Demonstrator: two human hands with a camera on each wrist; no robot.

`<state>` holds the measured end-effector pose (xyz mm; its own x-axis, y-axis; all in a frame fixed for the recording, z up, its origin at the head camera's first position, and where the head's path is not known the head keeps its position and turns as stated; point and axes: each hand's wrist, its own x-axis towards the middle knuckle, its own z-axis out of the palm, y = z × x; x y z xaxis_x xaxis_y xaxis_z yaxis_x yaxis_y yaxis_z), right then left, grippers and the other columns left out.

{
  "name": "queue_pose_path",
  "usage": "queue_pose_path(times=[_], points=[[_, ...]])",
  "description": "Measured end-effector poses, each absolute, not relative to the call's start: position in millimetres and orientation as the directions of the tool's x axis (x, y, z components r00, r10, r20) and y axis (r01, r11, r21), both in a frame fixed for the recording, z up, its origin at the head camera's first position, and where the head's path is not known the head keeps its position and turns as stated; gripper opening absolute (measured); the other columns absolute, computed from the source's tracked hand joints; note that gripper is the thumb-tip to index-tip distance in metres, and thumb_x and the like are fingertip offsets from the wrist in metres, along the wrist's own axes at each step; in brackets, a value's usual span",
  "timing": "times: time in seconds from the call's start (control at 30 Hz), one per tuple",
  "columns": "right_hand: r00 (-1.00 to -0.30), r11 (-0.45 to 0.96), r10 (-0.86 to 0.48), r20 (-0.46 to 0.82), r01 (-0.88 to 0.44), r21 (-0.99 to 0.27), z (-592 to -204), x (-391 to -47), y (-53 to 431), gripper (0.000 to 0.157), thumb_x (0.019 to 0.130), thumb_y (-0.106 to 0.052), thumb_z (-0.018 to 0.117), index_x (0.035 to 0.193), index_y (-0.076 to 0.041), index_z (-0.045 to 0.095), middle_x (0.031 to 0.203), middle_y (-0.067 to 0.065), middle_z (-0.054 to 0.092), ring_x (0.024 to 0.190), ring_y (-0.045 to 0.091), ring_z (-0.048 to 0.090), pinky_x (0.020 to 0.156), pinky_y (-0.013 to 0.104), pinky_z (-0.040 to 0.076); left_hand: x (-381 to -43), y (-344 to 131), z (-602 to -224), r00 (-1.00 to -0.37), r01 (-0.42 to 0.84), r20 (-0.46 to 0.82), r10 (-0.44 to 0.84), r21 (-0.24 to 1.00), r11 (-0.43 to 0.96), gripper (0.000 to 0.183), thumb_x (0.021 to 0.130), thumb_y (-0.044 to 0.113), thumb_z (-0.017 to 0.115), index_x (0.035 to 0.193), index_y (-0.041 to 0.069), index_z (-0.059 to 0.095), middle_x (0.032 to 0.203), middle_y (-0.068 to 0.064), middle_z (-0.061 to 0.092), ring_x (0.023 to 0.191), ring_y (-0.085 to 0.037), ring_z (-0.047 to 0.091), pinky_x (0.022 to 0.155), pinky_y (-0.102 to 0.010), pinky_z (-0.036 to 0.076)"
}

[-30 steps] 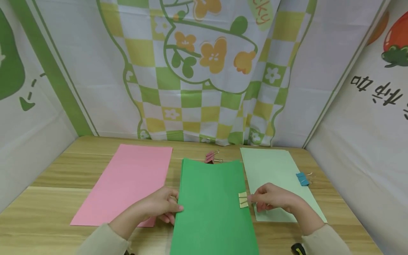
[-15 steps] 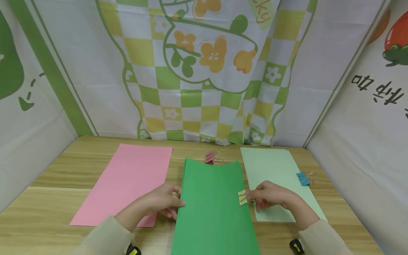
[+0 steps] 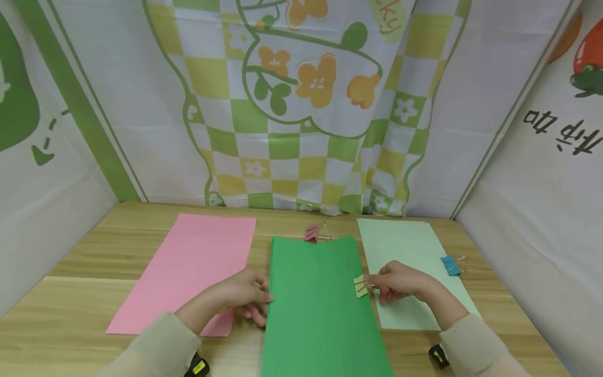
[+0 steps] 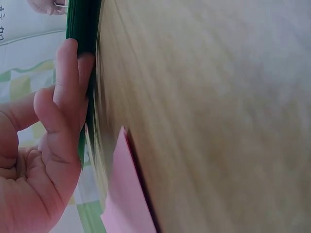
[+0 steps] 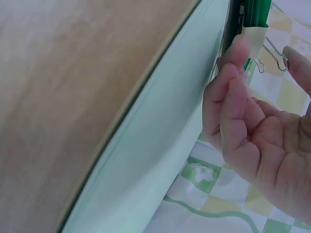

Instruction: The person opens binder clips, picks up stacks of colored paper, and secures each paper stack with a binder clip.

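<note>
In the middle of the table lies a stack of green paper point(image 3: 320, 309), a cream-yellow binder clip point(image 3: 360, 286) fastened on its right edge. My left hand point(image 3: 247, 296) rests at the stack's left edge. In the left wrist view its fingers point(image 4: 66, 68) lie nearly straight along the green sheets' side. My right hand point(image 3: 400, 283) holds the yellow clip by its wire handles, a thumb on one side and bent fingers on the other. The right wrist view shows the clip point(image 5: 255, 41) biting over several green sheets, its handles close to the thumb.
Pink paper point(image 3: 188, 272) lies left of the green stack. Pale green paper point(image 3: 400, 241) lies to the right, bearing a blue binder clip point(image 3: 450, 265). Behind the green stack sits a dark pink binder clip point(image 3: 313, 233). Patterned cloth point(image 3: 292, 157) encloses the wooden table.
The yellow clip has tilted and moved slightly away from me along the edge, with my right hand. The green stack's left edge has shifted a little right, and my left hand has followed.
</note>
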<state>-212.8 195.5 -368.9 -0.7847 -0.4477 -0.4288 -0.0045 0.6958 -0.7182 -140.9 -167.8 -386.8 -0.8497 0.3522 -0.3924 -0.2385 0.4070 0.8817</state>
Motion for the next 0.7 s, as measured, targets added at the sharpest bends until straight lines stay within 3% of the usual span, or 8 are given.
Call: queue_pose_path(times=[0.47, 0.7], points=[[-0.792, 0.716, -0.445, -0.419, -0.034, -0.697, -362, -205, 192, 0.042, 0.100, -0.038, 0.057, 0.084, 0.000, 0.068, 0.063, 0.003, 0.066, 0.059, 0.011, 0.053, 0.057, 0.022, 0.043, -151, -169, -388, -0.867, -0.242, -0.396, 0.301, 0.865, 0.440, 0.023, 0.097, 0.006, 0.060, 0.115, -0.007, 0.054, 0.077, -0.014, 0.070, 0.060, -0.019, 0.072, 0.046, -0.017, 0.046], [-0.786, 0.735, -0.463, -0.410, -0.082, -0.673, -361, -203, 187, 0.038, 0.100, -0.035, 0.058, 0.089, 0.001, 0.067, 0.062, 0.006, 0.065, 0.049, 0.010, 0.037, 0.057, 0.025, 0.039, -153, -171, -388, -0.876, -0.242, -0.395, 0.278, 0.857, 0.456, 0.032, 0.097, 0.008, 0.060, 0.123, -0.009, 0.051, 0.075, -0.014, 0.070, 0.059, -0.019, 0.072, 0.046, -0.018, 0.047]])
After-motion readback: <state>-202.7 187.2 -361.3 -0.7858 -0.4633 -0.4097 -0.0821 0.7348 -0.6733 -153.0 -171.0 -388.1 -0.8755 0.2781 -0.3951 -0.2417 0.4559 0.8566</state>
